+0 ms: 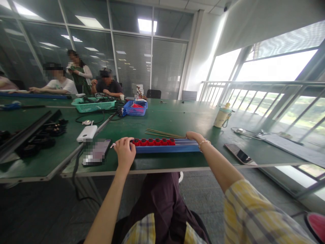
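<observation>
A long blue tray [167,149] lies across the front of the green table. Several red blocks [150,142] with dark tops stand in a row in its left and middle part; its right part shows bare blue rails. My left hand [125,149] is bent round the tray's left end, thumb and fingers at the leftmost block, which they partly hide. At the far right end, my right hand [194,136] rests over the tray with fingers curled at its back edge, touching or near the tips of thin brass-coloured rods [165,133] behind the tray. Its fingertips are mostly hidden.
Left are a phone [98,152], a white box-shaped device [87,133] and black parts. Green [93,106] and blue [135,108] baskets stand behind. Right are a bottle [222,116], another phone [240,154] and a white board [294,147]. People are at the far left.
</observation>
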`<state>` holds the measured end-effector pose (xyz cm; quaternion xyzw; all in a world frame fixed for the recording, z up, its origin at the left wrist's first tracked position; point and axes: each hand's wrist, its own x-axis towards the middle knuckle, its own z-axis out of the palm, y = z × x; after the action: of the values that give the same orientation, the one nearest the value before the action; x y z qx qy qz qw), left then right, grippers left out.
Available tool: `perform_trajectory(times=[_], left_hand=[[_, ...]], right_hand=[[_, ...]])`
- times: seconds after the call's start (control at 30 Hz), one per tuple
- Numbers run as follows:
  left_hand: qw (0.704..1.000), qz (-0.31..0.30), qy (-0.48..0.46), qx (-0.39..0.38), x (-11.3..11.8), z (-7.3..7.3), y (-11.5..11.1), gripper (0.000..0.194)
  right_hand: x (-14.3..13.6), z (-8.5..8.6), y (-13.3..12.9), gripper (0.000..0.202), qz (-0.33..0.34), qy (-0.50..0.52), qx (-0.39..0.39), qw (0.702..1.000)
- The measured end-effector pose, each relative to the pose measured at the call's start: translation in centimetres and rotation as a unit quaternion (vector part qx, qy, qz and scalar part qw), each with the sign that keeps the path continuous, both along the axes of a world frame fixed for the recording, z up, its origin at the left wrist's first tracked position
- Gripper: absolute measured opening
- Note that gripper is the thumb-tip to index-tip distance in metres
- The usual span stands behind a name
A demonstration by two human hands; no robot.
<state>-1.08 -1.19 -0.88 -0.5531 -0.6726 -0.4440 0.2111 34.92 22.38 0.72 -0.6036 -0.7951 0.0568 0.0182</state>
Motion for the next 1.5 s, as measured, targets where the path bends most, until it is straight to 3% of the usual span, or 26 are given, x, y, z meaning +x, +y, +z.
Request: perform_trajectory(times=[0.27, 0.47, 0.67, 0.83, 0.93, 1.07, 1.27, 1.37, 1.5], left_hand=[[1.0, 0.0, 0.003, 0.002, 0.1, 0.1, -0.1, 0.027], [1.0, -0.002, 0.007, 0.002, 0.2, 0.2, -0.1, 0.027], [1.0, 0.001, 0.018, 0.007, 0.2, 0.0, 0.0, 0.027], [1.0, 0.004, 0.017, 0.004, 0.3, 0.1, 0.0, 0.027], [1.0, 0.0, 0.018, -0.001, 0.3, 0.3, -0.2, 0.028], [1.0, -0.004, 0.019, 0.0, 0.1, 0.5, -0.4, 0.029], [1.0, -0.008, 0.003, 0.003, 0.1, 0.6, -0.6, 0.029], [1.0, -0.009, -0.001, 0.001, 0.2, 0.5, -0.6, 0.03], [1.0, -0.005, 0.001, -0.006, 0.3, 0.5, -0.5, 0.029]], right_hand=[[1.2, -1.0, 0.3, 0.026, 0.026, 0.053, -0.012, 0.998], [1.9, -1.5, -0.4, 0.025, 0.057, 0.132, 0.008, 0.99], [2.2, -2.0, -1.5, 0.027, 0.052, 0.214, 0.114, 0.969], [1.5, -0.9, -3.1, 0.032, 0.041, 0.186, 0.229, 0.955], [1.0, 0.3, -4.7, 0.031, 0.035, 0.158, 0.351, 0.922], [0.6, 0.9, -7.2, 0.028, 0.043, 0.184, 0.444, 0.876], [-0.1, -2.2, -10.5, 0.027, -0.023, 0.313, 0.486, 0.816], [-0.4, -3.6, -11.9, 0.028, -0.007, 0.332, 0.472, 0.817], [-0.8, -3.8, -12.8, 0.025, 0.039, 0.324, 0.438, 0.838]])
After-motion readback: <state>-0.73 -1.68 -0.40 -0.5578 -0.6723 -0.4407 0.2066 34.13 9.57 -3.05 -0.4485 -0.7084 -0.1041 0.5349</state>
